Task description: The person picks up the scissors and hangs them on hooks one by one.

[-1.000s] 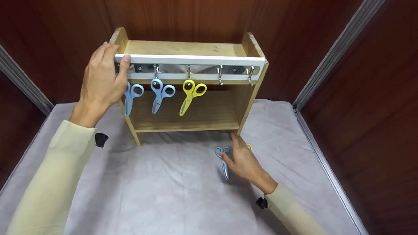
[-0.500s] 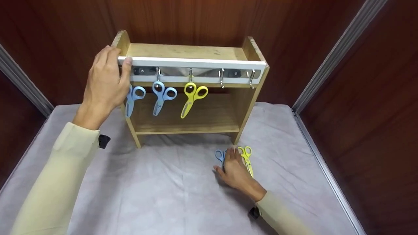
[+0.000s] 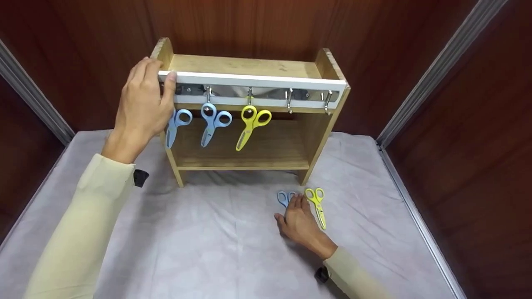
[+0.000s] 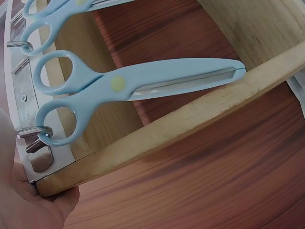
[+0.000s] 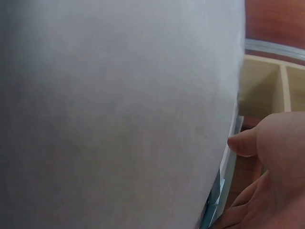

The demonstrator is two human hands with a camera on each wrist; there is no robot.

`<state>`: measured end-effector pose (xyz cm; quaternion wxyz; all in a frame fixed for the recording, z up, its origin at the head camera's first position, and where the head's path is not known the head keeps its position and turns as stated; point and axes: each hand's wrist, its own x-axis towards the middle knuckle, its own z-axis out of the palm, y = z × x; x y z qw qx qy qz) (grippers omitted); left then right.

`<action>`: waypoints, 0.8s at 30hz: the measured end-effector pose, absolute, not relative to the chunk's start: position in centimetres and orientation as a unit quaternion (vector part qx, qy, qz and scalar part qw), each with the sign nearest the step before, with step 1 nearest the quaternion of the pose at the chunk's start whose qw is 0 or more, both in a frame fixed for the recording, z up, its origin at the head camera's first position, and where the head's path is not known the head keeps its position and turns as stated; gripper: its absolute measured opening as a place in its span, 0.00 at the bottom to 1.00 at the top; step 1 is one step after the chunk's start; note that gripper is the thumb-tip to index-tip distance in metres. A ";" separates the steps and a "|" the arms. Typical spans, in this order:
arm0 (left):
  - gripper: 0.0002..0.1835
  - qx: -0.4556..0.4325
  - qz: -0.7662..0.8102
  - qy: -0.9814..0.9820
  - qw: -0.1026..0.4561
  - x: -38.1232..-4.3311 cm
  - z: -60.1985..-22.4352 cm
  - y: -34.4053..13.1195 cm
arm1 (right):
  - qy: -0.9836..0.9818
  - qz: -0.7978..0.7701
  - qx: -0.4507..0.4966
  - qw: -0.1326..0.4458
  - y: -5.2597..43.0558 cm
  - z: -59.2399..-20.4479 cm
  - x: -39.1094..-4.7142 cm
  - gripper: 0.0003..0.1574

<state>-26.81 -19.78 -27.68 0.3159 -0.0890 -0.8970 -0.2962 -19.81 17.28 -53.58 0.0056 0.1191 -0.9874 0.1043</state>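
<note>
My left hand (image 3: pixel 145 95) grips the upper left corner of a small wooden shelf (image 3: pixel 245 167), its thumb over the front of the white hook rail (image 3: pixel 266 77). Beside it hang blue scissors (image 4: pixel 162 78), each pair by one handle loop on a metal hook. A second blue pair (image 3: pixel 214 122) and a yellow pair (image 3: pixel 251 122) hang further right. My right hand (image 3: pixel 305 224) lies low over loose blue scissors (image 3: pixel 283 198) on the cloth, hiding their blades. Its fingers look extended, with the thumb apart. Loose yellow scissors (image 3: pixel 318 205) lie just right of it.
Two hooks (image 3: pixel 289 99) at the rail's right end carry nothing. A grey cloth (image 3: pixel 199 249) covers the surface. Dark reddish wood panels (image 3: pixel 257 29) with metal corner strips (image 3: pixel 440 70) enclose it at the back and sides.
My right hand has moved left and toward me, uncovering the yellow scissors and covering the blades of the loose blue ones. My left hand keeps its hold; the head view shifts slightly.
</note>
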 end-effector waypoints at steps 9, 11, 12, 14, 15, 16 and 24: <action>0.33 -0.084 -0.300 -0.895 0.318 -26.8 -27.7 -19.8 | -0.985 0.027 0.150 0.079 17.4 -53.5 -20.3 0.39; 0.32 -0.085 -0.300 -0.895 0.318 -26.8 -27.7 -19.7 | -0.983 0.017 0.150 0.106 17.5 -53.5 -20.3 0.35; 0.32 -0.085 -0.299 -0.896 0.318 -26.9 -27.7 -19.7 | -0.982 0.015 0.150 0.115 17.5 -53.5 -20.4 0.33; 0.32 -0.085 -0.299 -0.896 0.318 -26.9 -27.7 -19.6 | -0.982 0.018 0.143 0.124 17.5 -53.6 -20.4 0.30; 0.32 -0.084 -0.300 -0.896 0.318 -26.9 -27.7 -19.6 | -0.982 0.020 0.139 0.126 17.5 -53.6 -20.5 0.28; 0.32 -0.084 -0.300 -0.895 0.319 -26.9 -27.7 -19.6 | -0.983 0.021 0.135 0.122 17.5 -53.6 -20.6 0.27; 0.31 -0.089 -0.302 -0.888 0.335 -26.9 -27.8 -19.7 | -0.981 0.007 0.137 0.138 17.4 -53.7 -20.8 0.26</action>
